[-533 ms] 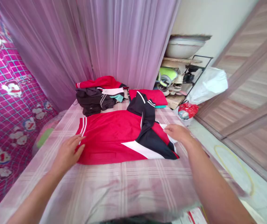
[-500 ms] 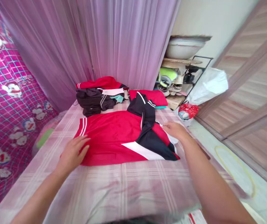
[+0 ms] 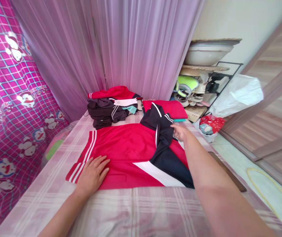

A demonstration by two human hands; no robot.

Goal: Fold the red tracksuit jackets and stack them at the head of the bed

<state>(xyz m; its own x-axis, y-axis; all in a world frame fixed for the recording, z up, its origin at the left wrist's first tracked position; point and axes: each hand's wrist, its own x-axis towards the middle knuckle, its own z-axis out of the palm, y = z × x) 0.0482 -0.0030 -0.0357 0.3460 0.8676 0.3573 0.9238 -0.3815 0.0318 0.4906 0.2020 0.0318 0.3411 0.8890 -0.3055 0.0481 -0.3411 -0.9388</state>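
A red, navy and white jacket (image 3: pixel 126 141) lies spread on the bed, its white-striped hem toward the left. My left hand (image 3: pixel 92 174) rests flat on the red cloth beside that hem, fingers stretched out. One navy sleeve (image 3: pixel 164 131) is folded across the jacket's upper part, with its striped cuff at the far side. At the cuff's near edge, my right hand (image 3: pixel 179 132) has its fingers curled in a pinch on the dark cloth. My right forearm hides part of the jacket's right end.
Behind the jacket sit a pile of dark and red clothes (image 3: pixel 103 110) and a folded red garment (image 3: pixel 175 109). A flat brown object (image 3: pixel 227 171) lies at the bed's right edge. Beyond stand a shoe rack (image 3: pixel 219 82), a white bag (image 3: pixel 239 93) and a red plastic bag (image 3: pixel 211 124).
My left hand has come down flat on the jacket near the hem. My right hand has moved from the jacket's right edge to the folded sleeve's cuff. The camera view has shifted.
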